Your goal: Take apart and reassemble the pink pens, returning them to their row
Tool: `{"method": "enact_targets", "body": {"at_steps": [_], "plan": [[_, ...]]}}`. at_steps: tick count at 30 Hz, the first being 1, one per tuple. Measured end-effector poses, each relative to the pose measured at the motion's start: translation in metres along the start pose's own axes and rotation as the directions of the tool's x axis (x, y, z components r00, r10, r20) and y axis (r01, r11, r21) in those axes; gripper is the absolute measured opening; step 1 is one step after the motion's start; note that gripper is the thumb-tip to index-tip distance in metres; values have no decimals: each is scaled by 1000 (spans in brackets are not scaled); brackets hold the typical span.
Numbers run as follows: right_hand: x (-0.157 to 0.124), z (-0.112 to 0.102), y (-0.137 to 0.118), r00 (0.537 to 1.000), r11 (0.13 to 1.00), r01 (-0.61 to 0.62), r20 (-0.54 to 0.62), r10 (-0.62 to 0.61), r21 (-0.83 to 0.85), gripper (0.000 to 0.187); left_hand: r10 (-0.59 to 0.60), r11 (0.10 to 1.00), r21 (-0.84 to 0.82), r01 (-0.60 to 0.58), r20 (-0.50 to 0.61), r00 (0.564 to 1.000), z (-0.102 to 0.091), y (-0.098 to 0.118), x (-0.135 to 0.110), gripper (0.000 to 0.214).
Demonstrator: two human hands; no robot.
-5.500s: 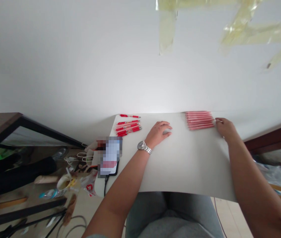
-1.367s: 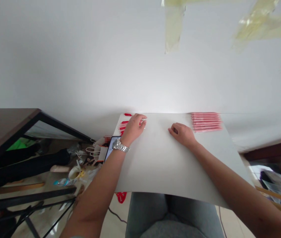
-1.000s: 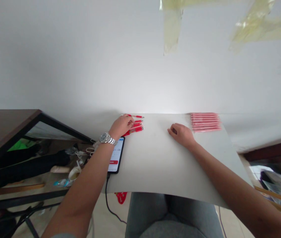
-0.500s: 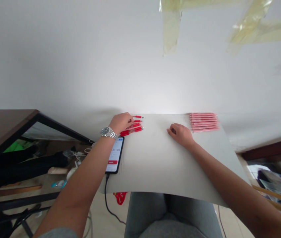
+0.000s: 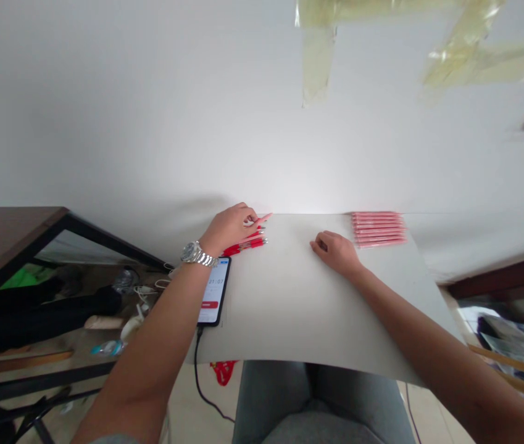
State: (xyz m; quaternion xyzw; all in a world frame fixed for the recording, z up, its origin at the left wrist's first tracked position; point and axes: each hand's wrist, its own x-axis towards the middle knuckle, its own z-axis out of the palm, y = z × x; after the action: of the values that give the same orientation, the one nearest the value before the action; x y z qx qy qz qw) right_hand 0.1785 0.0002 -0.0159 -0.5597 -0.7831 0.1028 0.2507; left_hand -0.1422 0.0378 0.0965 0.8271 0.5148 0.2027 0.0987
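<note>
My left hand point(image 5: 230, 227), with a silver watch on its wrist, is closed in a pinch on a pink pen point(image 5: 264, 218). The pen's tip points right and slightly up, near the wall. Beneath and beside those fingers lie several red pens point(image 5: 253, 244) with clear middles, partly hidden by the hand. My right hand point(image 5: 336, 251) rests on the table in a loose fist, and nothing shows in it. Just beyond it to the right, several pink pens point(image 5: 379, 229) lie side by side in a neat row.
A phone point(image 5: 215, 293) with a lit timer screen lies at the left edge of the white table point(image 5: 284, 308), a black cable running off its lower end. The wall point(image 5: 262, 123) borders the table's far side. A dark-topped desk point(image 5: 12, 231) stands at left.
My left hand has lifted slightly and shifted right, and a pink pen now shows in its fingers. The right hand stays in place.
</note>
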Motion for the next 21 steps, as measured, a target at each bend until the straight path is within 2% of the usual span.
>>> {"method": "enact_targets", "body": {"at_steps": [2, 3, 6, 8, 10, 14, 17, 21], "plan": [[0, 0, 0, 1000, 1000, 3, -2, -3, -2, 28, 17, 971, -238, -24, -32, 999, 4, 22, 0, 22], [0, 0, 0, 1000, 1000, 4, -4, -4, -1, 28, 17, 924, -382, -25, -22, 1000, 10, 33, 0, 21], [0, -1, 0, 1000, 1000, -1, -8, 1, -5, 29, -42, 671, -740, 41, 18, 999, 38, 62, 3, 26], [0, -2, 0, 1000, 1000, -2, -10, 2, -8, 28, -112, 494, -867, 69, 15, 994, 65, 78, 6, 28], [0, -3, 0, 1000, 1000, 6, -2, -6, -4, 27, -177, 372, -925, 81, 15, 984, 93, 89, 10, 29], [1, -4, 5, 1000, 1000, 16, 26, -17, 21, 30, -280, 207, -974, 91, 30, 960, 138, 99, 17, 29], [1, -5, 10, 999, 997, -30, 33, 27, 78, 35, -349, 124, -989, 81, 33, 936, 155, 102, 21, 33], [0, -12, 10, 992, 972, -115, 66, 103, 206, 44, -354, 59, -996, 62, 37, 935, 160, 102, 22, 36]]}}
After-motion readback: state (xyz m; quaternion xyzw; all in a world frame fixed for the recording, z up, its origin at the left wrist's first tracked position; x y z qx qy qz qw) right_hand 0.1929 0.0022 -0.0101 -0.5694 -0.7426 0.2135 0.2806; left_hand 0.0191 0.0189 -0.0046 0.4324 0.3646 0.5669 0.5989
